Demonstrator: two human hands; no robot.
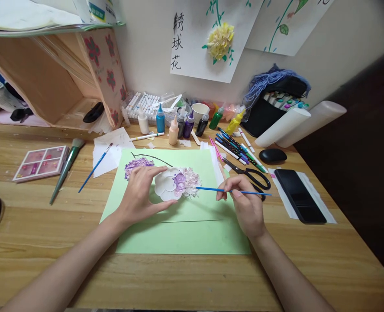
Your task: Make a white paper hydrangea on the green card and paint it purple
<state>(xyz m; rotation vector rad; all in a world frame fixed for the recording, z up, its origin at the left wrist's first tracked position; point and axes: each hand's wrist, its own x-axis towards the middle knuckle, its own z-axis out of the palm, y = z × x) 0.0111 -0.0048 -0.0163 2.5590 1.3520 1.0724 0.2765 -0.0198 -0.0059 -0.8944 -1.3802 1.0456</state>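
Note:
My left hand (143, 190) grips a white flower-shaped paint palette (164, 185) by its edges, thumb below and fingers above. Purple paint lies in the wells on the palette's right side. In my right hand (245, 201) is a thin blue paintbrush (211, 189), pinched between the fingers, its tip pointing left at a pale textured flower (192, 181). The palette partly covers that flower. Both are over a light green sheet of paper (185, 238). A second flower, deeper purple (138, 164), sits at the sheet's upper left, partly behind my left hand. A dark curved line runs between the flowers.
Paint bottles (188, 125), a paper cup (199, 112) and markers (146, 103) line the back. Pens (233, 145), black scissors (252, 173), a mouse (272, 155) and a phone (298, 195) lie right. Leftward are a spare brush (96, 167), a green-handled brush (67, 167) and a pink case (41, 163).

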